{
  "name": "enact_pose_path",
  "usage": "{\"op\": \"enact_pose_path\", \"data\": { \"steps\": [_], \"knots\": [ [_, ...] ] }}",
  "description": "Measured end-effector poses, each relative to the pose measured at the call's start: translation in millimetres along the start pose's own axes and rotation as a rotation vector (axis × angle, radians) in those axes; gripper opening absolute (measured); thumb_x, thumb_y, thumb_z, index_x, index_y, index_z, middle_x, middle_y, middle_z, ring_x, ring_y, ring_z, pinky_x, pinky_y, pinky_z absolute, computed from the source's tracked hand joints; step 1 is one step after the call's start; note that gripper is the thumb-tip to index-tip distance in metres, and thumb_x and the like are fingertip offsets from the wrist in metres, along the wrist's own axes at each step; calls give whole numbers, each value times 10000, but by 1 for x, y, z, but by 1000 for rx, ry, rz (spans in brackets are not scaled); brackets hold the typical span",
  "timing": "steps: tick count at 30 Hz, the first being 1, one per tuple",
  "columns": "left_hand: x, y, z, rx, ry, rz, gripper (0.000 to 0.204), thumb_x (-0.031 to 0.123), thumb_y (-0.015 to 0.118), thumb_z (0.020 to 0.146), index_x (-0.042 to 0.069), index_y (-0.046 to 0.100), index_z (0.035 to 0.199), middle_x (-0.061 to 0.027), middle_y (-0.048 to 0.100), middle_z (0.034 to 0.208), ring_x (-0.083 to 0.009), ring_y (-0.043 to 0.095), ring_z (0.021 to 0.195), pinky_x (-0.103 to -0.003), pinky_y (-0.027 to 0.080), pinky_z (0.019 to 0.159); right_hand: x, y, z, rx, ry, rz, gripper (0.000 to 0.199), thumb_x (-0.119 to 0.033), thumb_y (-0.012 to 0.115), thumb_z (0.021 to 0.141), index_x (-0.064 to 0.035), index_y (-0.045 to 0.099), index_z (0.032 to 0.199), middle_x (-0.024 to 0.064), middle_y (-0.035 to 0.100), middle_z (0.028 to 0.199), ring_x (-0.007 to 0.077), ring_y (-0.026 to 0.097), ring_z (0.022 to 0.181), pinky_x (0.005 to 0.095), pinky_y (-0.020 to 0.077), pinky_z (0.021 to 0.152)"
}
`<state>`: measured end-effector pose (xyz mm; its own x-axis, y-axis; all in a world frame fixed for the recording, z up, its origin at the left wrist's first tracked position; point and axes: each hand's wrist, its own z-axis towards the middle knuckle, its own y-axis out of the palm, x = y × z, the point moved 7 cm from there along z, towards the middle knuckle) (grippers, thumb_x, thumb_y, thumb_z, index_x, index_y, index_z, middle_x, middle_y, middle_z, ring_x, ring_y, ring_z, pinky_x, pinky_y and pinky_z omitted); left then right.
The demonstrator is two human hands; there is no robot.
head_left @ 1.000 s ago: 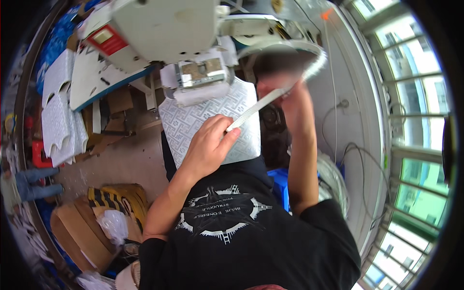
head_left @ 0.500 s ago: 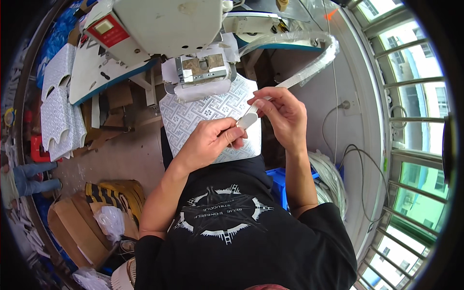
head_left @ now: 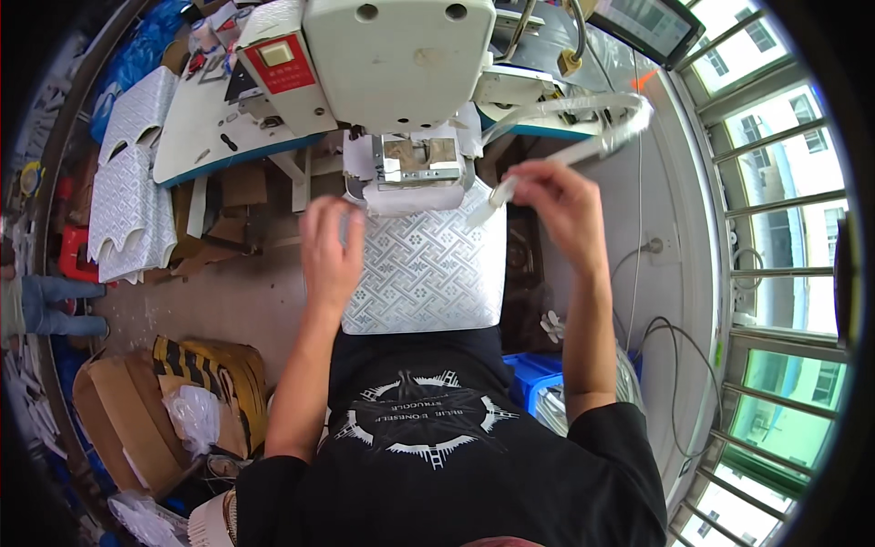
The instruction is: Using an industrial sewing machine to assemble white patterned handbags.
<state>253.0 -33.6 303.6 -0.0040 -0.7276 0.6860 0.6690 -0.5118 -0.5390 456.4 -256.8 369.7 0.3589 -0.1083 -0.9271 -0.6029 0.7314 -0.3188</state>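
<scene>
A pale panel with a silvery lattice pattern (head_left: 424, 273) lies across my lap, its far edge under the head of the white machine (head_left: 401, 64). My right hand (head_left: 565, 205) is closed in a pinch on a white strap (head_left: 583, 149). The strap's short flat end (head_left: 483, 211) hangs over the panel's far right corner, and its other stretch loops back toward the machine in clear plastic. My left hand (head_left: 331, 251), slightly blurred, hovers at the panel's left edge. Its fingers are apart, with nothing visible in them.
Similar patterned panels (head_left: 132, 196) are stacked at the left beside the machine table (head_left: 214, 150). Cardboard boxes (head_left: 128, 419) stand at the lower left. A blue crate (head_left: 533, 378) is by my right side, with a small white scrap (head_left: 552, 325) above it. Barred windows line the right.
My left hand has let go of the strap's end and moved left. My right hand still grips the strap. A small white scrap now shows near the crate. The view has shifted.
</scene>
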Motion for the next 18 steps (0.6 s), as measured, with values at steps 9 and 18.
{"op": "enact_pose_path", "data": {
  "steps": [9,18],
  "knots": [
    [-62,4,-24,-206,-318,10,216,143,623,1041,1,654,1201,-117,690,966,-205,632,856,-316,492,783,-2,-3,101,119,-42,-129,193,-69,724,983,16,753,1154,90,789,946,127,755,871,270,596,812],
    [19,-11,17,-81,-210,-412,231,185,584,1102,5,714,1166,26,633,884,-43,531,819,-222,444,735,-22,49,121,-63,-299,-474,211,-72,729,954,-33,760,1158,139,792,942,218,770,838,323,585,770]
  ]
}}
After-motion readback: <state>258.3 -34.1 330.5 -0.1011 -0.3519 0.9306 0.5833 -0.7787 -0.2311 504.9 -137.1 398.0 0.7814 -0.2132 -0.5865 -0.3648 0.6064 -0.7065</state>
